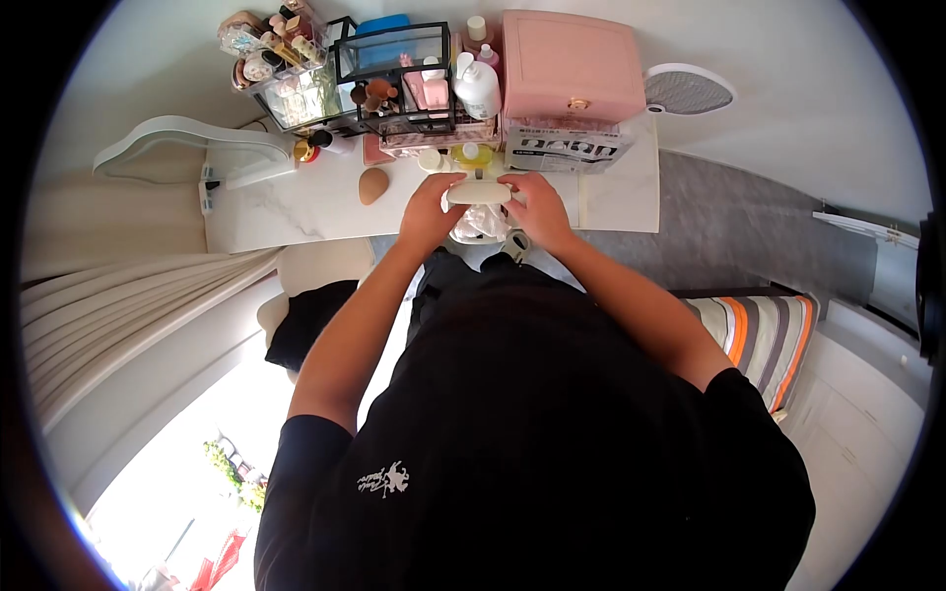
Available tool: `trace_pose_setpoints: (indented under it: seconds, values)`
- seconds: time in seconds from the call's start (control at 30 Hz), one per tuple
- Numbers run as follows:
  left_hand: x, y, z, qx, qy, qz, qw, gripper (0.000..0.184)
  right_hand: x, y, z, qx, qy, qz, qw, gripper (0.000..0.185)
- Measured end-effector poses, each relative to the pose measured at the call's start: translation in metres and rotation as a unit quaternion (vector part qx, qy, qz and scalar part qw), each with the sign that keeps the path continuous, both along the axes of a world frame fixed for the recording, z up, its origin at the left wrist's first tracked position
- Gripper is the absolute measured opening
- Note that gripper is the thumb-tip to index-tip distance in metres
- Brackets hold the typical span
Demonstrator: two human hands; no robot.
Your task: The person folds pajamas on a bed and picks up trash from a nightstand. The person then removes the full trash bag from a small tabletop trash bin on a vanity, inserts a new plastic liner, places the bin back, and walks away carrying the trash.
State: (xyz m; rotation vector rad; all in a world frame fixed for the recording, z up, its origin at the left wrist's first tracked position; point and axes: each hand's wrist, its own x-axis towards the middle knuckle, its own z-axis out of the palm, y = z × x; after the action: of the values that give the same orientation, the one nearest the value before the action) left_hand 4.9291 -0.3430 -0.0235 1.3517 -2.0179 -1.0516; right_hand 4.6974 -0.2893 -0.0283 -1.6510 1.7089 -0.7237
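Marbled tabletop [621,202]; hands [431,208] [540,209] hold pale oval object [480,192]; bag [483,219] seemingly in bin [477,240].

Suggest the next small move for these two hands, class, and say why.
Perhaps lower the white piece gently, keeping it level: the left hand and right hand hold its opposite ends, and the white bag shows just below it in the picture, though the gap is hard to judge.

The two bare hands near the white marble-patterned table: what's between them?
In the head view, a pale cream oval object lies between the left hand and the right hand, fingers at both its ends. Exactly what it is, I can't tell.
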Motion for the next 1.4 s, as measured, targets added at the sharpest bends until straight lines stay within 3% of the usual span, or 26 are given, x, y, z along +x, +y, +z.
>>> trace_pose_setpoints:
  seconds: [0.03,0.17,0.3,0.37,0.47,0.53,0.57,0.63,0.67,0.73,0.83,1.03,1.17,1.2,1.23,1.27,1.33,1.4]
  values:
    - [-0.001,-0.004,-0.003,-0.007,0.025,-0.044,0.999,0.052,0.000,-0.002,-0.004,-0.018,-0.017,-0.001,1.000,0.032]
    - [-0.008,-0.010,-0.012,0.018,0.017,-0.041,0.999,0.049,0.000,-0.010,-0.018,-0.072,-0.050,0.011,0.996,0.029]
    - [-0.008,-0.017,-0.012,0.035,0.021,-0.101,0.994,0.054,0.004,-0.002,-0.018,-0.023,-0.048,-0.027,0.998,0.028]
    - [-0.007,-0.015,-0.012,0.052,0.021,-0.119,0.991,0.054,0.006,0.002,-0.023,-0.100,-0.056,-0.036,0.993,0.019]
    - [-0.004,-0.012,-0.024,0.066,0.011,-0.122,0.990,0.056,0.001,0.004,-0.026,-0.114,-0.044,-0.032,0.992,0.020]
    - [0.002,-0.010,-0.036,0.239,0.117,-0.097,0.959,0.073,-0.003,0.001,-0.024,-0.110,-0.040,-0.036,0.993,0.020]
    - [0.006,-0.006,-0.033,0.242,0.117,-0.095,0.958,0.073,-0.005,0.000,-0.023,-0.106,-0.035,-0.041,0.993,0.019]
    - [0.013,0.003,-0.019,0.263,0.084,-0.123,0.953,0.103,-0.008,-0.004,-0.019,-0.078,-0.048,-0.052,0.994,0.018]
    - [0.013,0.004,-0.014,0.265,0.084,-0.121,0.953,0.103,-0.010,-0.006,-0.017,-0.054,-0.059,-0.062,0.995,0.018]
    - [0.013,0.006,-0.004,0.176,0.008,-0.186,0.967,0.128,-0.012,-0.007,-0.012,-0.059,-0.067,-0.064,0.994,0.016]
    - [0.009,0.008,0.018,0.109,0.001,-0.198,0.974,0.133,-0.019,-0.008,0.007,0.023,-0.123,-0.111,0.986,0.018]
    - [-0.001,0.014,0.057,0.142,0.098,-0.179,0.969,0.133,-0.036,-0.015,0.045,0.000,-0.154,-0.098,0.983,0.023]
    - [0.013,0.022,0.017,0.158,0.154,-0.147,0.964,0.113,-0.043,-0.011,0.047,-0.005,-0.209,-0.148,0.967,0.023]
    - [0.016,0.025,0.008,0.303,0.234,-0.055,0.922,0.097,-0.047,-0.011,0.040,-0.019,-0.252,-0.171,0.952,0.023]
    - [0.017,0.027,0.010,0.439,0.307,0.038,0.844,0.081,-0.047,-0.010,0.043,-0.006,-0.293,-0.188,0.937,0.023]
    - [0.019,0.030,0.011,0.438,0.309,0.042,0.843,0.081,-0.046,-0.009,0.044,-0.004,-0.292,-0.184,0.938,0.023]
    - [0.022,0.035,0.016,0.542,0.421,0.049,0.725,0.058,-0.043,-0.006,0.045,-0.014,-0.389,-0.228,0.892,0.023]
    - [0.020,0.035,0.014,0.557,0.438,0.037,0.704,0.055,-0.042,-0.005,0.047,-0.023,-0.399,-0.230,0.887,0.023]
